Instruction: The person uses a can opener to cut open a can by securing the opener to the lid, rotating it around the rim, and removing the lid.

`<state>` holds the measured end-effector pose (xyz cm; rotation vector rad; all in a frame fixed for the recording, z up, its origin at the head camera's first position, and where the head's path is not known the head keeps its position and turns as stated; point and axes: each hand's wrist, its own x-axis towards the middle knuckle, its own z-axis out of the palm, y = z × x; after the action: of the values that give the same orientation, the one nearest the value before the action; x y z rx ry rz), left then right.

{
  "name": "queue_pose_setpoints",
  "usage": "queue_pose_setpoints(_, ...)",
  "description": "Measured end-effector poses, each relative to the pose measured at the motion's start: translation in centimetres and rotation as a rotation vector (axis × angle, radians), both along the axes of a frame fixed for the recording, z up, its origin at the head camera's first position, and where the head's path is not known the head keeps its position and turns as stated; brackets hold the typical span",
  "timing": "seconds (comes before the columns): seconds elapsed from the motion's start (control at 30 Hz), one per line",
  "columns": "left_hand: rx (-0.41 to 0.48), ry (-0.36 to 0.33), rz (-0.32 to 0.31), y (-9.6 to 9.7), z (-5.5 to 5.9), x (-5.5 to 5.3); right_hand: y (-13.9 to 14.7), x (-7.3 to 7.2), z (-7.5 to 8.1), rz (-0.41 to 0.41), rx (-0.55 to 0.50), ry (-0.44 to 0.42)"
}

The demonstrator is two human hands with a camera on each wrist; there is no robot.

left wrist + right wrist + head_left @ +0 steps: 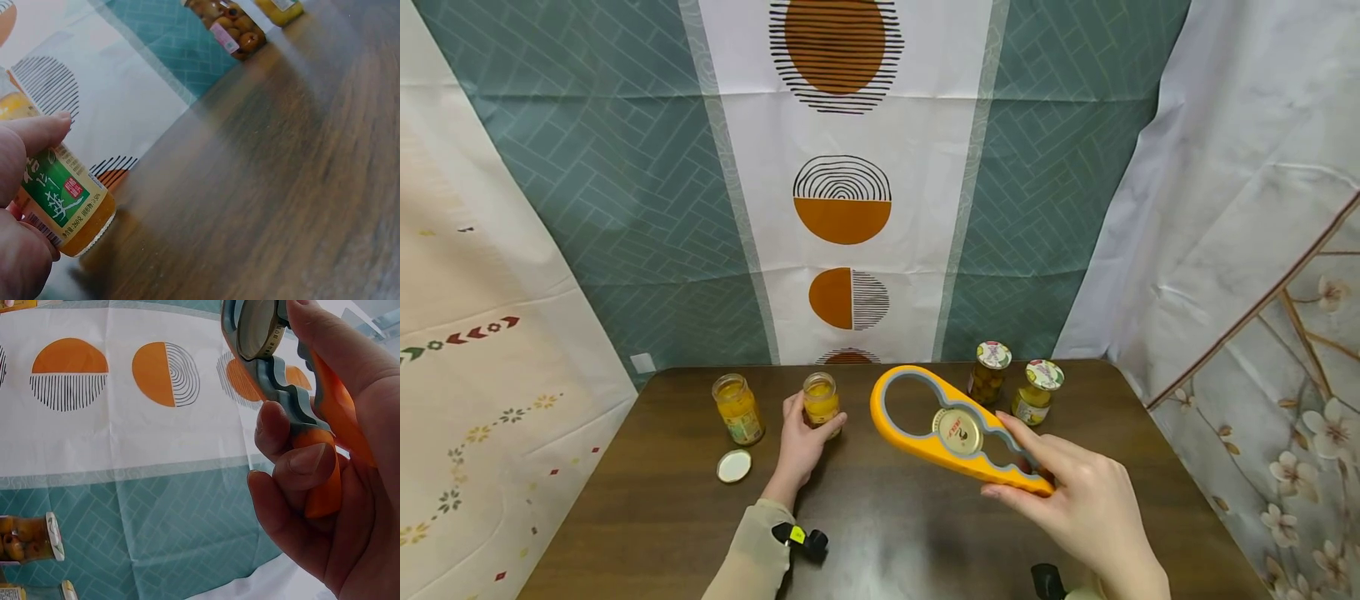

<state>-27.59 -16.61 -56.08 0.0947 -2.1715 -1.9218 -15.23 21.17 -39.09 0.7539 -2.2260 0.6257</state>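
Note:
My left hand (802, 437) grips a small lidless glass jar (822, 399) of yellow-orange food, thumb on one side and fingers round the other. Its green and cream label (59, 194) faces the left wrist view, and the jar's base is close to the table. Off to the right, my right hand (1075, 487) holds the handles of an orange jar opener (917, 444) with a grey wavy inner edge. Caught between the opener's arms is a gold metal lid (957, 430), its printed top facing up. In the right wrist view the lid's pale underside (257, 328) shows.
A taller open jar (739, 410) of yellow food stands at the left, with a lid (733, 466) lying white side up before it. At the back right are a lidded jar of olives (988, 377) and a lidded yellow-green jar (1036, 396). A patterned curtain (850, 250) hangs behind the brown table (880, 533).

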Motion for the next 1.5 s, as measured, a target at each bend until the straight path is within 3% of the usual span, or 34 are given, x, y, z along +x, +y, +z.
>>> queue_pose_setpoints(0.93, -0.082, -0.013, 0.079, 0.2, 0.5, 0.0, 0.0, 0.3, 0.5, -0.010, 0.007, -0.033)
queue_pose_setpoints(1.37, -0.038, 0.010, 0.157, -1.0, -0.2, 0.1, 0.2, 0.2, -0.1, 0.014, -0.001, 0.004)
queue_pose_setpoints(1.5, -0.015, 0.032, 0.175, -1.4, 0.1, -0.1, 0.2, 0.0, 0.0, 0.018, -0.004, 0.000)
